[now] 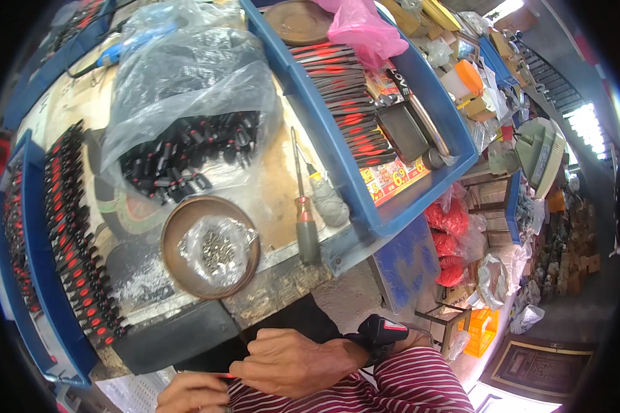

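At the lower edge, over my lap, my two hands are close together. My right hand (pixel 282 361) is closed, its knuckles up, with a black device (pixel 381 332) strapped to the wrist. Beside it my left hand (pixel 193 392) has its fingers curled. A slim red piece (pixel 222 375) shows between the hands, both closed around it; most of it is hidden. Nearest on the bench is a brown round bowl (pixel 174 267) holding a clear bag of small metal parts (pixel 220 253). To its right lies a screwdriver (pixel 306 227).
A clear plastic bag (pixel 186 76) spills small black-and-red parts (pixel 165 165). Rows of black-and-red pieces (pixel 72 241) line the left side, beside a blue tray (pixel 38 255). Another blue tray (pixel 368 213) holds more pieces (pixel 341 103). Right of the screwdriver lies a grey wrapped object (pixel 329 203).
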Available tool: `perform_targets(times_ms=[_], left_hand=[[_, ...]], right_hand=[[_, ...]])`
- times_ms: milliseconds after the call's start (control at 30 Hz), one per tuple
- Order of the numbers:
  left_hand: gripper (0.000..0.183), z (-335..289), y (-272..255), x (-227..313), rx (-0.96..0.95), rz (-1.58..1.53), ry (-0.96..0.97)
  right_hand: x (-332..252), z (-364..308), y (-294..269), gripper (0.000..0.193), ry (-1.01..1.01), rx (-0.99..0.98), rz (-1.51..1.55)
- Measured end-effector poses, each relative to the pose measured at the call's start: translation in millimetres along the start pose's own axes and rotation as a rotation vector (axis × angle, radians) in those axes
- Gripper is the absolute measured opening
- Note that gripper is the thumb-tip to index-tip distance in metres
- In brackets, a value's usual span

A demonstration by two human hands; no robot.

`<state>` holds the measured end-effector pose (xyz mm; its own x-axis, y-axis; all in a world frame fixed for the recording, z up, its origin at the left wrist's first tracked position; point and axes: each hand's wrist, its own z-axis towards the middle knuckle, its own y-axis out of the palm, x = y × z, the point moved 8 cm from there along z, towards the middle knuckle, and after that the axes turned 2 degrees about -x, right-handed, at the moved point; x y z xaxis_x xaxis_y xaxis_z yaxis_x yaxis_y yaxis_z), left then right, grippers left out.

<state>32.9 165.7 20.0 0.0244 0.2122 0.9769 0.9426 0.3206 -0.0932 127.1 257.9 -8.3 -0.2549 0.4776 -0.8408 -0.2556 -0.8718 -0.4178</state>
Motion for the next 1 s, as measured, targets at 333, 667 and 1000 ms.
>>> perform_targets(times_ms=[333,667,1000], left_hand=[[0.015,-37.5,0.9,-8.4,0.170,0.001,-0.061],[0.015,-52.4,-0.4,-27.6,0.306,-0.387,-0.029],[0.017,-46.6,6.8,-44.4,0.207,-0.640,0.048]], right_hand=[[-52.7,4.2,12.3,0.014,-0.039,0.079,-0.080],[-33.6,-7.7,25.6,0.023,0.381,0.242,0.534],[-33.6,0.6,16.1,0.016,0.229,0.256,0.281]])
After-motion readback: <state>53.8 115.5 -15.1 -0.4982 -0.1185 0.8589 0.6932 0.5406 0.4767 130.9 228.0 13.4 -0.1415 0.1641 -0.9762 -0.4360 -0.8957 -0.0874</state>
